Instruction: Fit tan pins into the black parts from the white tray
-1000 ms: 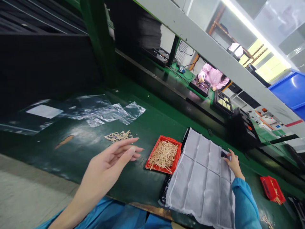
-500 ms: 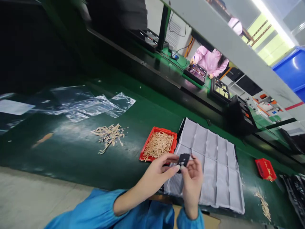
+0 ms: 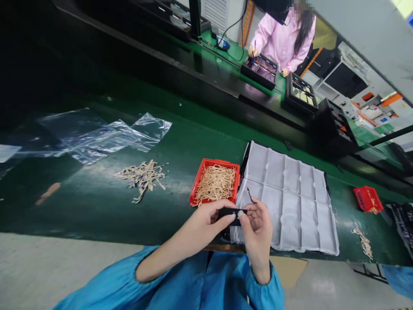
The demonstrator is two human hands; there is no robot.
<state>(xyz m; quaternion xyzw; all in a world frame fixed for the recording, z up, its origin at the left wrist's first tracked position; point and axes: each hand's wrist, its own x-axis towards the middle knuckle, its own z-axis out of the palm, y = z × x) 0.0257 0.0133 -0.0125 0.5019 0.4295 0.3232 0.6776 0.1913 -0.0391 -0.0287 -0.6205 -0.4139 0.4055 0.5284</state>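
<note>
Both hands hold a small flat black part [image 3: 229, 211] with a thin dark strip sticking up from its right side. My left hand [image 3: 215, 217] pinches its left end, thumb on top. My right hand [image 3: 257, 221] grips the right end, its thumb beside the left thumb. Fingers hide much of the part, so its exact kind cannot be made out. Beneath and right of the hands lies a white compartmented tray [image 3: 292, 202]. Just beyond the left hand sits a red bin [image 3: 238, 176] full of thin tan strips [image 3: 216, 183].
A pile of tan strips [image 3: 142, 176] and clear plastic bags [image 3: 109, 137] lie on the green table [image 3: 180, 142] to the left. At right are a second red bin [image 3: 368, 199] and more strips [image 3: 363, 242]. Across the bench a person in pink [image 3: 284, 38] works at black trays [image 3: 260, 71].
The black part has turned from tilted upright to lying more level, and the hands have drawn closer to the body. My view has shifted, showing more of the co-worker.
</note>
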